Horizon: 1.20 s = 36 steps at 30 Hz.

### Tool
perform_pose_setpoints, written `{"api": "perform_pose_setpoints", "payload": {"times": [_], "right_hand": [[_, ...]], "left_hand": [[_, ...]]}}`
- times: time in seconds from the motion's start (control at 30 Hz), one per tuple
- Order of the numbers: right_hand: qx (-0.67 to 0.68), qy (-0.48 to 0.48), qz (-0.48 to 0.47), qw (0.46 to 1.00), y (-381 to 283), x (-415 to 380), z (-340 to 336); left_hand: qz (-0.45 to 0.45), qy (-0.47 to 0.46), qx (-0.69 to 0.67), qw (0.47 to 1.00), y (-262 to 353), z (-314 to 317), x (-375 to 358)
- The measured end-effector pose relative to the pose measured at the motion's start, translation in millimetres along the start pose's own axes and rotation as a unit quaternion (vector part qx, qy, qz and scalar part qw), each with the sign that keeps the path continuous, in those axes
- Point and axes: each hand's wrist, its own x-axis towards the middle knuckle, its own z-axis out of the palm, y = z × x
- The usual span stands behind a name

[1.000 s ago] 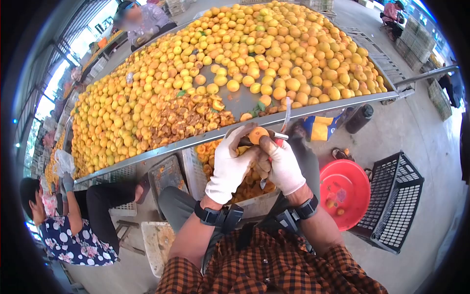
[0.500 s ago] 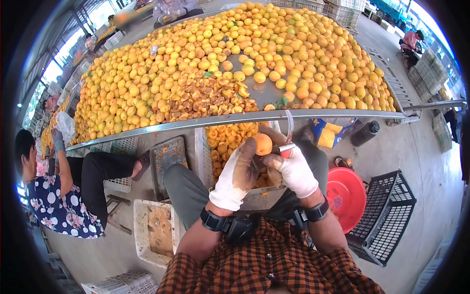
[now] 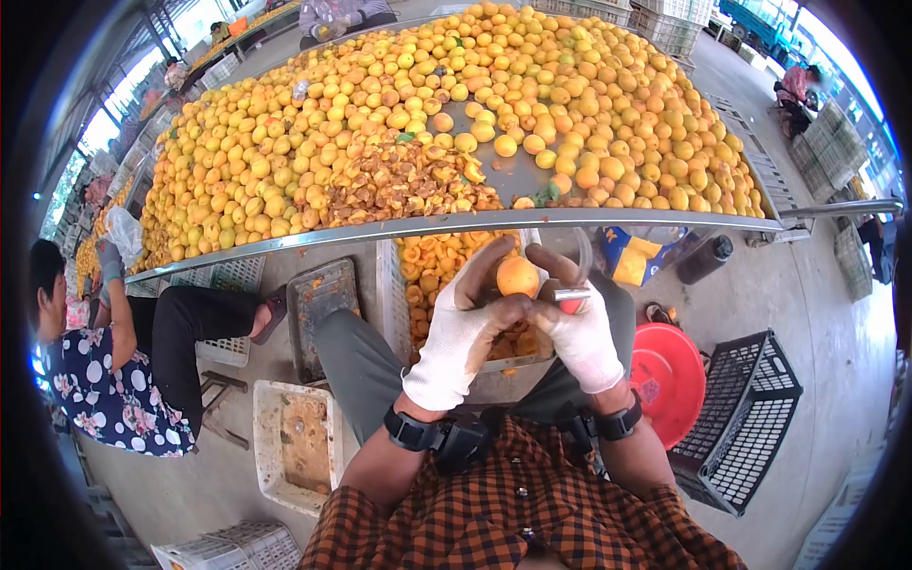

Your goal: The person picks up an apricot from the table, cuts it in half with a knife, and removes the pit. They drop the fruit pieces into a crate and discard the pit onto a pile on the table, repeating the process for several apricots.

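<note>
In front of my lap, my left hand (image 3: 458, 332), in a stained white glove, grips a whole orange apricot (image 3: 518, 276) between thumb and fingers. My right hand (image 3: 587, 344), gloved too, is closed around a tool with a red handle (image 3: 571, 304), a metal collar and a thin curved end rising past the fingers. Both thumbs meet just below the fruit. Underneath the hands stands a white crate (image 3: 390, 294) of halved apricots (image 3: 442, 256). Beyond it, the metal table (image 3: 456, 226) bears a large heap of whole apricots (image 3: 627, 123) and a pile of opened pieces (image 3: 404, 182).
At left sits a person (image 3: 119, 370) with a gloved hand at the table. A dark tray (image 3: 323, 309) and a dirty white tub (image 3: 296, 446) lie left of my legs. To my right are a red basin (image 3: 670, 380), a black crate (image 3: 741, 418) and a dark bottle (image 3: 705, 259).
The apricot has shifted slightly right and down, and my left thumb now lies under it. My right hand has turned, carrying the tool's curved end a little to the right.
</note>
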Motion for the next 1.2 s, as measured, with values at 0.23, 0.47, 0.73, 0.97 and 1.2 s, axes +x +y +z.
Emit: {"api": "perform_pose_setpoints", "payload": {"times": [0.23, 0.47, 0.73, 0.97, 1.2], "right_hand": [[0.035, 0.041, 0.002, 0.999, 1.3, -2.5, -1.9], [-0.158, 0.100, -0.152, 0.971, 22.2, 5.1, 12.9], [-0.190, 0.085, -0.111, 0.972, 12.4, -6.4, 7.7], [-0.319, 0.045, -0.140, 0.936, 27.5, -13.6, 8.9], [-0.358, 0.105, -0.155, 0.915, 41.9, -12.0, 14.4]], "left_hand": [[0.006, 0.011, 0.061, 0.998, 0.8, -1.7, -2.4], [-0.028, 0.013, -0.129, 0.991, -18.6, 9.8, -0.2], [-0.076, 0.048, -0.342, 0.935, -42.2, -12.7, 4.6], [-0.052, 0.018, -0.300, 0.952, -41.7, -6.0, 7.0], [-0.100, 0.022, -0.358, 0.928, -52.4, -7.4, 5.4]]}}
